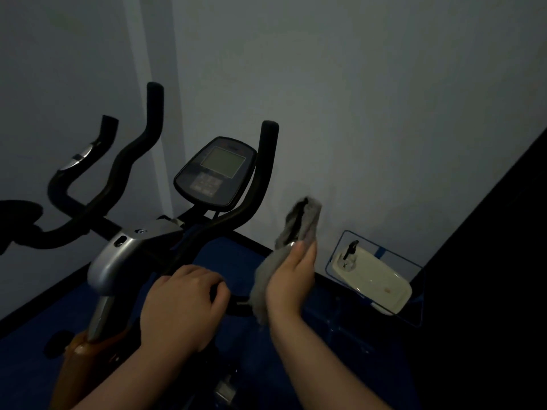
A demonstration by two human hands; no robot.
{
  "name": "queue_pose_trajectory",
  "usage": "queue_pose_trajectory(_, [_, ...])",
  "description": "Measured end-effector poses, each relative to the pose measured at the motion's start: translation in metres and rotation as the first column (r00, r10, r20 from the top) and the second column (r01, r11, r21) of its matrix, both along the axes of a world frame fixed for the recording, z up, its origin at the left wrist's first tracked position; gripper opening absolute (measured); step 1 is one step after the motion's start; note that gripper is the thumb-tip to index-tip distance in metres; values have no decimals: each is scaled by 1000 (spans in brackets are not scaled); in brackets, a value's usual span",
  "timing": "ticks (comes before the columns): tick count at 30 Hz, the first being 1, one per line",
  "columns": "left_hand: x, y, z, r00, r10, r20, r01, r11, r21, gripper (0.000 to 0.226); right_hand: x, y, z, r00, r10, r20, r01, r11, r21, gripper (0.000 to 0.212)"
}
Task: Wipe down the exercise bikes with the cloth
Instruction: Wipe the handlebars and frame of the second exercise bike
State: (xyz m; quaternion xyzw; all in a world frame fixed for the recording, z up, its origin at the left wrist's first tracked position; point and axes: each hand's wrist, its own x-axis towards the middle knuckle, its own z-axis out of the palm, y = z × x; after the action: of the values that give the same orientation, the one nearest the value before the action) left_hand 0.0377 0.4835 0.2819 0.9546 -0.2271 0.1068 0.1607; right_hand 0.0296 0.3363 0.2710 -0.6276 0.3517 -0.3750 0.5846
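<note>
While gripped by hands (291,276), cloth (299,226) upright

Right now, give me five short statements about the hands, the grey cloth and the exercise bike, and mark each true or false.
1. The right hand holds the fuzzy grey cloth. True.
2. The left hand holds a spray bottle. False: it grips a black handlebar bar of the bike.
3. The cloth lies flat on the oval black console. False: it is held up, right of the console.
4. The console's grey screen is uncovered. True.
5. The right-hand upright black grip stands beside the console. True.
</note>
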Motion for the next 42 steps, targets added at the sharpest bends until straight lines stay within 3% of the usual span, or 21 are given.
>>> queue_pose_trajectory(2, [1,0,0,1000,1,-2,-1,1000,-10,45,-2,4,-4,998,51,-47,-59,981,-183,49])
queue_pose_trajectory(5, [2,1,-1,1000,-14,1,14,1000,-20,49,16,-26,14,985,19,-171,-105,854,-510,61])
queue_pose_trajectory(9, [2,0,-3,1000,1,21,-1,1000,-28,40,22,-45,28,979,96,-178,-179,820,-543,66])
queue_pose_trajectory(13, [0,1,-5,997,12,82,-5,997,-75,38,-28,10,-23,948,156,-278,-299,738,-605,60])
queue_pose_trajectory(15, [-4,4,-6,992,20,123,-2,990,-144,29,-52,21,-34,896,191,-401,-436,559,-706,55])
queue_pose_trajectory(18, [-9,10,-8,978,-24,209,75,968,-238,20,-56,-7,-6,735,298,-609,-652,65,-755,46])
queue_pose_trajectory(20, [-10,17,-11,957,-66,281,146,950,-275,21,-50,-28,13,668,256,-698,-677,-180,-714,38])
queue_pose_trajectory(21, [-10,23,-13,952,-59,301,149,947,-286,21,-47,-32,15,669,207,-714,-670,-248,-700,35])
queue_pose_trajectory(23, [-8,38,-19,960,61,272,39,936,-349,20,-44,-20,15,655,104,-749,-701,-286,-653,27])
queue_pose_trajectory(25, [-6,47,-24,955,265,135,-169,858,-485,16,-32,1,11,539,-21,-842,-790,-360,-497,14])
queue_pose_trajectory(26, [-5,47,-25,941,332,61,-245,796,-554,16,-22,12,13,480,-32,-877,-814,-389,-431,19])
queue_pose_trajectory(28, [-3,43,-27,931,365,23,-276,742,-611,21,8,29,18,409,44,-911,-847,-354,-398,22])
queue_pose_trajectory(30, [-3,41,-29,935,352,41,-258,755,-603,24,26,39,22,282,231,-931,-923,-199,-329,24])
queue_pose_trajectory(31, [-4,42,-30,936,351,34,-261,755,-601,23,24,39,19,257,282,-924,-933,-178,-313,29])
queue_pose_trajectory(35, [-3,47,-31,940,340,26,-258,758,-599,20,-7,8,2,342,194,-920,-863,-322,-389,57])
queue_pose_trajectory(39, [-1,46,-34,926,377,37,-279,746,-605,16,24,25,14,173,280,-944,-952,-198,-233,47])
queue_pose_trajectory(41, [-3,46,-34,914,403,41,-300,741,-600,15,33,38,13,172,383,-908,-962,-134,-239,39])
queue_pose_trajectory(42, [-4,46,-33,910,412,41,-309,742,-595,15,31,40,10,190,398,-898,-953,-146,-266,37])
